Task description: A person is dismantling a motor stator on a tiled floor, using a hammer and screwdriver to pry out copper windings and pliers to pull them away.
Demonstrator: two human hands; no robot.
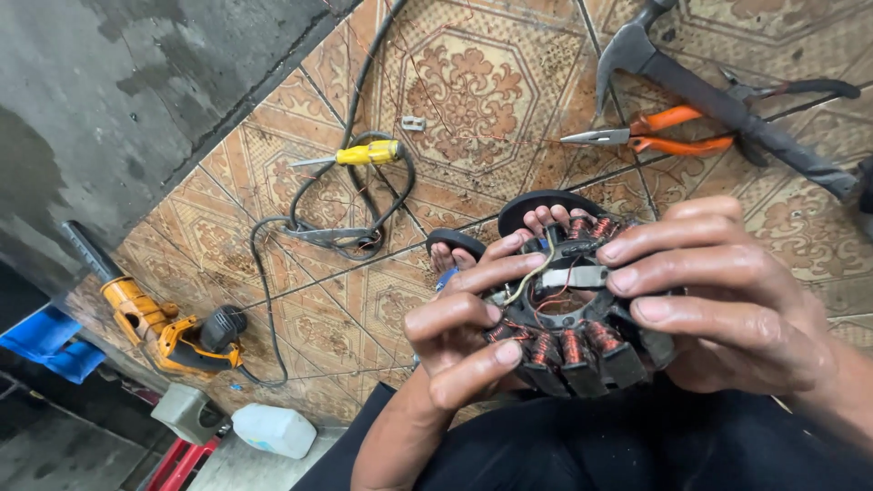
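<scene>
Under me is a patterned brown tiled floor (473, 91). On it at upper right lie my hammer (718, 100) and orange-handled pliers (655, 132). A yellow-handled screwdriver (359, 155) lies centre-left on a looped black cable (355, 195), and an orange power drill (168, 332) lies at lower left.

I see the stator (568, 327), a dark metal ring of copper-wound poles, tilted above my lap, some poles bare, loose wire across its middle.
</scene>
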